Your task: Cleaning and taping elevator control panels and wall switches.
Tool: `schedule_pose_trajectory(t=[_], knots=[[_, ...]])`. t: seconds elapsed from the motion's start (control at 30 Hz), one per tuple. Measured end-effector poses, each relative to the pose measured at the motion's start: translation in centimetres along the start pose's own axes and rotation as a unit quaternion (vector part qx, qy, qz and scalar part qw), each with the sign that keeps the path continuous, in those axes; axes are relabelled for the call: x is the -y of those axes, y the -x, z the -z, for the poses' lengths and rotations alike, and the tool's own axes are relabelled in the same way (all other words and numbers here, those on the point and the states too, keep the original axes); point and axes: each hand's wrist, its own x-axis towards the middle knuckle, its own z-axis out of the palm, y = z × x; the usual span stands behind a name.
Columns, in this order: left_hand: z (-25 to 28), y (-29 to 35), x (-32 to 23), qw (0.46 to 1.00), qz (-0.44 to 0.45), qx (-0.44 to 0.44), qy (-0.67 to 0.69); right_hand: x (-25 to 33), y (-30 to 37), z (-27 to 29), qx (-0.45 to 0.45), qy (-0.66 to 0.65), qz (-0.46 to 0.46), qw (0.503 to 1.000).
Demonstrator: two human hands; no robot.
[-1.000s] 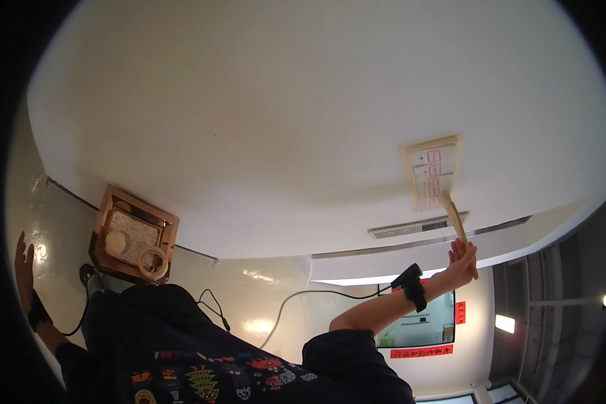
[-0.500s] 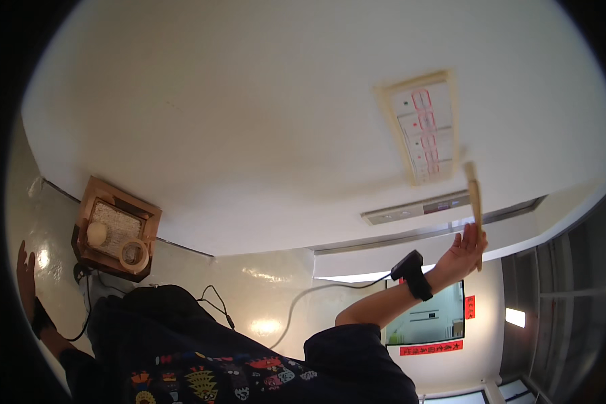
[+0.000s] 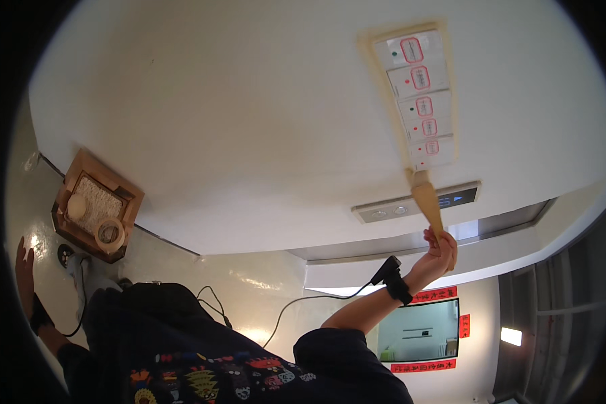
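My right hand is raised and closed around the handle of a flat wooden-coloured brush. Its pale bristle end meets or nearly meets the white wall at the lower end of a strip of labelled white cards. Yellowish tape or a similar band borders that strip. Low at the left, my left hand hangs with its fingers stretched out, holding nothing. Near it stands an open brown box with pale material, a round cream-coloured thing and a tape roll inside.
Behind the brush, a lift call panel with round buttons and a lit display is set in the wall. A metal-framed recess lies beside it. Cables run from my wrist straps. Beyond is a glass door with red paper strips.
My right hand has moved left with the brush, bringing its bristle end to the strip's lower end. The card strip appears higher in view; the box has shifted left and up.
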Motion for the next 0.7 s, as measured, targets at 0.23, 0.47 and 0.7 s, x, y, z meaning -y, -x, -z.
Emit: schedule_pose_trajectory(t=[0.23,0.47,0.7], knots=[[-0.7,1.3,-0.6,1.000,-0.011,-0.005,-0.002,-0.5,0.4,0.9,0.089,0.030,0.040,0.995],[-0.1,1.7,0.2,1.000,-0.019,-0.018,0.000,-1.9,1.4,0.9,0.121,0.005,-0.022,0.992],[0.5,1.3,-0.7,1.000,-0.020,-0.019,-0.006,-2.2,8.4,-7.2,-0.153,-0.223,-0.037,0.962]])
